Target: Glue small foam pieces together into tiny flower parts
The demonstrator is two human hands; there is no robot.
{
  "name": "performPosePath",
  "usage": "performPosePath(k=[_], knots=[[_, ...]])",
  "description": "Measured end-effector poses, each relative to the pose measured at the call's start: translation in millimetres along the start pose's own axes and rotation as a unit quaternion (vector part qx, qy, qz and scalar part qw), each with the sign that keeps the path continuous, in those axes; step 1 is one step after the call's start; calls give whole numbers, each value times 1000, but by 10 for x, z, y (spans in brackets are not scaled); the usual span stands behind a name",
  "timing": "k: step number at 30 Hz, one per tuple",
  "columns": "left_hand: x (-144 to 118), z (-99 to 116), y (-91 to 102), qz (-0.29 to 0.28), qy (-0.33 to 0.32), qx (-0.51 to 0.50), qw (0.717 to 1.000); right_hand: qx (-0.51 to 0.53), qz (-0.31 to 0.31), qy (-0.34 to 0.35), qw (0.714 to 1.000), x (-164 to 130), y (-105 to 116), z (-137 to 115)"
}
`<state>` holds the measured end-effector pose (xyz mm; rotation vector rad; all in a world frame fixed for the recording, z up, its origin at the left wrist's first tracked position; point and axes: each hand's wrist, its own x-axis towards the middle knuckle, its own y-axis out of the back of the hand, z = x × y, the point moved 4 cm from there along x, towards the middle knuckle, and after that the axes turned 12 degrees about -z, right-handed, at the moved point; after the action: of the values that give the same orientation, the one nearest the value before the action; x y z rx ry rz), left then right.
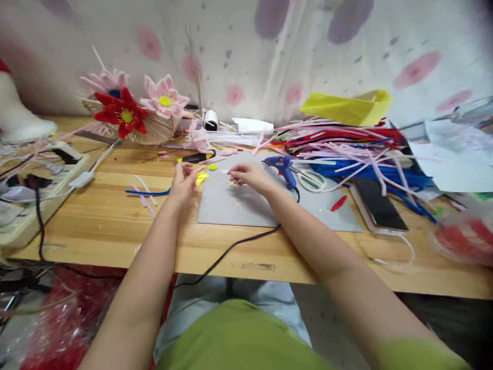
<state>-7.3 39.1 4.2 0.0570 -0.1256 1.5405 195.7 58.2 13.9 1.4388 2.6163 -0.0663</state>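
Your left hand (pixel 182 180) and right hand (pixel 248 176) hover over the grey mat (pixel 246 205) by yellow scraps (pixel 201 178); each grip's state: cannot tell.

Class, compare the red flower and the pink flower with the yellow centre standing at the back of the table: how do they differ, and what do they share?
The red flower has dark red petals, while the pink flower has pale pink ones. The red flower sits lower and further left; the pink flower stands higher, to its right. The red flower's centre looks duller yellow, the pink flower's a brighter yellow-green. Both are handmade, with pointed petals and yellow centres, and stand side by side at the same fan-like base.
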Motion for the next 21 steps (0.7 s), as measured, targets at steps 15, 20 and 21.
performPosePath(k=[15, 20, 21], knots=[[-109, -77, -334, -148, 43, -26, 988, -120, -29, 80, 989, 101, -407, 29], [-107, -105, -336, -154, 47, -12, 987, -234, 21, 89, 968, 74, -386, 12], [-108, -109, -337, -155, 48, -8, 987, -245, 31, 86, 965, 69, -377, 7]])
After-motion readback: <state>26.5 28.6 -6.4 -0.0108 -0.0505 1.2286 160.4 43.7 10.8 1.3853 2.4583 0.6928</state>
